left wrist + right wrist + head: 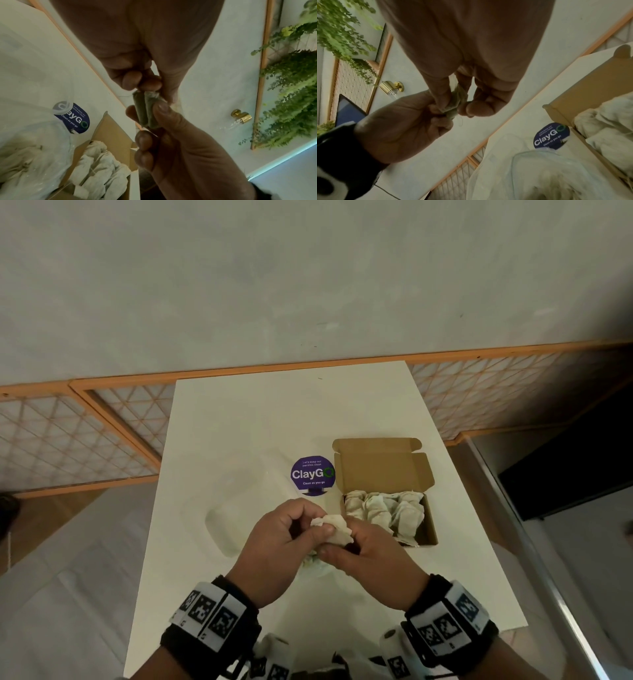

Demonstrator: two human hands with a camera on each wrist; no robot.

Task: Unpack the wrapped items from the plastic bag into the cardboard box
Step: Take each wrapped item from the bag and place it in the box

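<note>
Both hands, left hand (274, 546) and right hand (368, 556), pinch one small white paper-wrapped item (334, 527) in their fingers above the white surface (239, 426), over the clear plastic bag (317, 568). Next, I judge, it goes right into the half-filled brown cardboard box (383, 470).

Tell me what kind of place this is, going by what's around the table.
Probably an office pantry or shared break area. A purple ClayGo sticker on the white table reads "Let's keep our pantries clean"; wood-framed lattice panels, hanging greenery and a brass wall lamp suggest a decorated indoor space.

Office pantry; "pantries clean" sticker (312, 475)
</note>
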